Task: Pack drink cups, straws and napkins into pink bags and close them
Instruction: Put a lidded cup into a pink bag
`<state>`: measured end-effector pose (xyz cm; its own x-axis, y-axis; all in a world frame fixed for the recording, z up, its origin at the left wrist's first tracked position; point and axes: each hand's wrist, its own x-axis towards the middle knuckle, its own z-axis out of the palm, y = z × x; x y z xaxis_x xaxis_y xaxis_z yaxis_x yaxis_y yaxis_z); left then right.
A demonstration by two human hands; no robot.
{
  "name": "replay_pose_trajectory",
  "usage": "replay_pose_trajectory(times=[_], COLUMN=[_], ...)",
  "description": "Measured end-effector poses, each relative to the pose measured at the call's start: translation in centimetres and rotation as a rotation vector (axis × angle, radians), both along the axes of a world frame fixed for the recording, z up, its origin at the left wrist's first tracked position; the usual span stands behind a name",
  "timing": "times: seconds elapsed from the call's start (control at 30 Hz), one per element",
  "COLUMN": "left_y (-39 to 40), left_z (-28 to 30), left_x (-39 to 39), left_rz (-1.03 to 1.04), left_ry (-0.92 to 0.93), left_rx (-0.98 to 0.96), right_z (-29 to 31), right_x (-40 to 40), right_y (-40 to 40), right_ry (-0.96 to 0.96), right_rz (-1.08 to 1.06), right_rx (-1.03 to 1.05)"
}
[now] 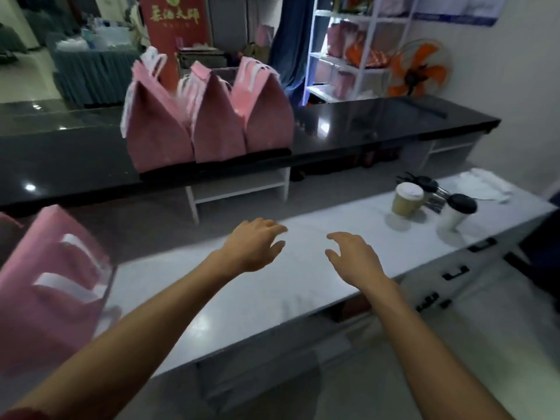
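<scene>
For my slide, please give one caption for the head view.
Empty left hand and right hand over white worktop; three closed pink paper bags behind.

Three pink bags stand upright in a row on the black counter, touching side to side, tops folded shut into peaks, white handles sticking up. A fourth pink bag, blurred, sits at the left end of the white counter, white handles showing. At the right end: a tan cup with white lid and a white cup with black lid, both tilted. White napkins lie behind; dark straws between the cups.
</scene>
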<state>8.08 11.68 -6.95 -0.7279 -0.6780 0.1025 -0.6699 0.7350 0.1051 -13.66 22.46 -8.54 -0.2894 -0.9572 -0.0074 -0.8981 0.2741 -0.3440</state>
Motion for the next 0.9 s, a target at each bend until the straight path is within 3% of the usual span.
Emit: replay_pose_trajectory(times=[0.5, 0.9], left_y=[6.0, 2.2], left_z=[-3.8, -8.0], left_x=[-22.1, -36.2], left_rz=[-0.241, -0.285], left_ry=[0.051, 0.12], left_rx=[0.184, 0.314], right_z=[-2.5, -4.0], right_x=[-16.6, -28.6], right_y=[12.5, 8.4], right_ry=[-0.134, -0.113], right_rz=[-0.27, -0.281], right_rx=[0.013, 0.064])
